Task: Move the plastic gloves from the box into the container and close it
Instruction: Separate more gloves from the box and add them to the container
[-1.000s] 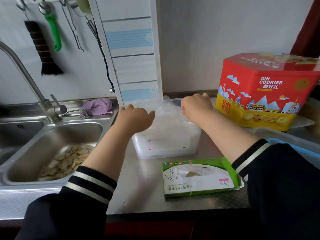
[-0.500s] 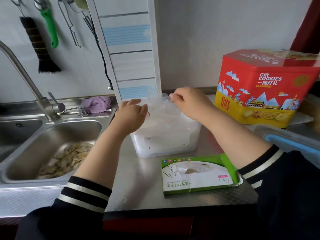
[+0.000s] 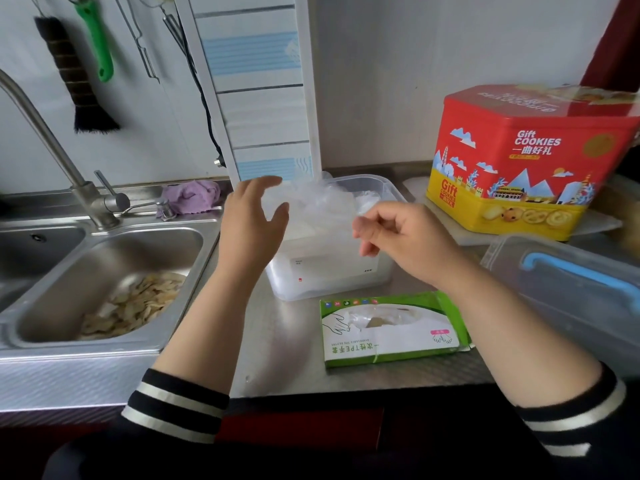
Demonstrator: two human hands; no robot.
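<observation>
Gloves: plastic gloves (image 3: 322, 206) are seen piled up as a crumpled clear heap inside the container (image 3: 377, 271), poking a bit above the rim.
Container: a translucent white tub, parked on the steel surface (image 3: 277, 344) just behind the box, with no lid on it.
Box: the green and white glove box (image 3: 391, 336) is laid flat near the front edge of the surface, top torn open, with a bit of plastic visible in the hole.
Left hand: the left hand (image 3: 252, 220) is held over the left side of the container with fingers spread and relaxed, nothing gripped; whether the gloves are being touched can't really be told.
Right hand: the right hand (image 3: 405, 237) is held in front of the container's right side, fingers loosely curled. It looks empty, though a thin film pinched there would be hard to make out, tbh.
Lid: a clear lid with blue clips (image 3: 571, 289) is seen off to the right, apart from the container.
Cookie tin: a red and yellow tin (image 3: 530, 161) marked "Gift Cookies" is set behind that, against the wall.
Sink: the sink (image 3: 104, 282) on the left is partly filled with pale peelings or scraps, and a purple cloth (image 3: 190, 199) is bunched behind it by the tap.
</observation>
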